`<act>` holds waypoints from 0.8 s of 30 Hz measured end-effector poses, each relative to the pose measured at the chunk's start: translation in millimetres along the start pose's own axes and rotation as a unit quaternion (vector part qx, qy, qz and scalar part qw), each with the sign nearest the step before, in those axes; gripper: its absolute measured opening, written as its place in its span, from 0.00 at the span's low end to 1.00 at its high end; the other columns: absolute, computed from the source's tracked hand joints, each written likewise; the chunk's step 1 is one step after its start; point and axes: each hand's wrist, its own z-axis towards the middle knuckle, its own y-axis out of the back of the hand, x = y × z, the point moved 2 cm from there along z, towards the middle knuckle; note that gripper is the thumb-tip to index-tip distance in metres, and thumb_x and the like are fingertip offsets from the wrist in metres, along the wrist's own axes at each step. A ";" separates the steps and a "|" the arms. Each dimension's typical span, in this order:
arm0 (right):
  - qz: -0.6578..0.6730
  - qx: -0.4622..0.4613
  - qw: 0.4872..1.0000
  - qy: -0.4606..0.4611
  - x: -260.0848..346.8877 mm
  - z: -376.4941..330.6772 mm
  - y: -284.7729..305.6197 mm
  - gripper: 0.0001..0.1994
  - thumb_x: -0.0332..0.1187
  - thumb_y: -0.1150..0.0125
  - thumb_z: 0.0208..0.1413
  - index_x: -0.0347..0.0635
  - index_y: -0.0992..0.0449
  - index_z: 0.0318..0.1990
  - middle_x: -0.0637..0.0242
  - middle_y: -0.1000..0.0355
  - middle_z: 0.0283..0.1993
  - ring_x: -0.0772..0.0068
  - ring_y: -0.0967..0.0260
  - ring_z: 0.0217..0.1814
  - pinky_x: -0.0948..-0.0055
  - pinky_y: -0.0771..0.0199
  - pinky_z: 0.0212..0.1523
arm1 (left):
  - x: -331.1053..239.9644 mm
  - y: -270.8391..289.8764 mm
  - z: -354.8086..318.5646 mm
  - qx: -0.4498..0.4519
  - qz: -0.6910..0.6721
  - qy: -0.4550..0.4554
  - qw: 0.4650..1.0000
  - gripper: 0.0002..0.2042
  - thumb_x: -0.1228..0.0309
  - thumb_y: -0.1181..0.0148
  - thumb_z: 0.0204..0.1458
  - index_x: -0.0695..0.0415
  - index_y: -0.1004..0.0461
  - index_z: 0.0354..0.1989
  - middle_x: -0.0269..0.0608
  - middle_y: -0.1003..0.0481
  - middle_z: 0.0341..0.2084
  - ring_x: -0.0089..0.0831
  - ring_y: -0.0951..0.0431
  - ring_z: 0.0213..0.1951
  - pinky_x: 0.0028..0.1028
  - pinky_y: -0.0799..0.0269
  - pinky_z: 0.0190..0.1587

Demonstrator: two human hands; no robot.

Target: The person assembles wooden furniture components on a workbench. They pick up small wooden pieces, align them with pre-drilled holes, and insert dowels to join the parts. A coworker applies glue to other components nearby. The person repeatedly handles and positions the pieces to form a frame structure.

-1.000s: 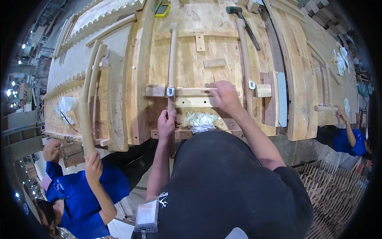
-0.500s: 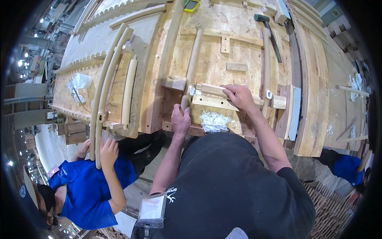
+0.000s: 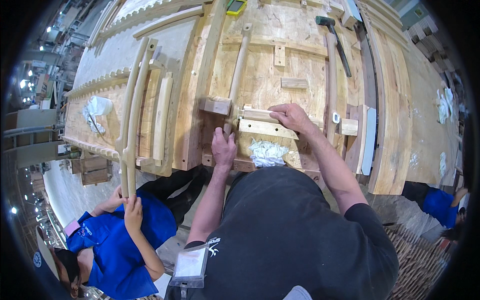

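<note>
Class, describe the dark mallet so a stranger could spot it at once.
On the large pale wooden workbench, look beyond the person's bare right hand, toward the right. Beside a long rounded wooden bar lies the mallet, with dark cylindrical head and black handle, its darkness unlike the light wood around it.

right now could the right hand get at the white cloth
Probably yes: the cloth lies uncovered on the near side of the drilled strip, close to the right hand, though that hand is on the bar and would likely need to leave it first.
</note>
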 end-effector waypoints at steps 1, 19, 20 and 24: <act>-0.008 0.005 1.000 -0.005 2.6 1.8 1.2 0.18 0.48 0.38 0.66 0.48 0.12 0.50 0.54 0.15 0.42 0.47 0.17 0.45 0.53 0.19 0.48 | 1.0 0.5 0.3 0.012 0.005 0.006 1.000 0.16 0.69 0.33 0.60 0.61 0.33 0.48 0.63 0.26 0.38 0.67 0.23 0.42 0.56 0.28 0.43; -0.065 -0.120 0.989 0.056 17.7 -11.1 -13.1 0.16 0.44 0.38 0.65 0.49 0.14 0.53 0.57 0.17 0.42 0.48 0.21 0.47 0.53 0.24 0.52 | -16.5 20.2 -4.3 0.072 0.120 0.053 0.989 0.28 0.69 0.28 0.55 0.64 0.35 0.60 0.63 0.29 0.53 0.62 0.27 0.57 0.52 0.31 0.59; -0.097 -0.161 0.978 0.091 22.7 -19.4 -12.6 0.15 0.42 0.38 0.66 0.48 0.15 0.53 0.57 0.18 0.43 0.48 0.22 0.47 0.53 0.25 0.53 | -22.8 18.7 -3.2 0.052 0.121 -0.008 0.991 0.31 0.68 0.28 0.55 0.63 0.36 0.63 0.62 0.30 0.55 0.60 0.29 0.60 0.52 0.33 0.61; -0.004 -0.322 0.947 0.018 23.7 -92.2 -1.0 0.10 0.34 0.33 0.64 0.40 0.17 0.48 0.55 0.21 0.46 0.51 0.26 0.51 0.51 0.30 0.52 | -76.0 18.2 11.0 0.076 0.069 -0.180 0.978 0.43 0.60 0.24 0.52 0.62 0.38 0.73 0.57 0.32 0.64 0.52 0.34 0.69 0.50 0.42 0.71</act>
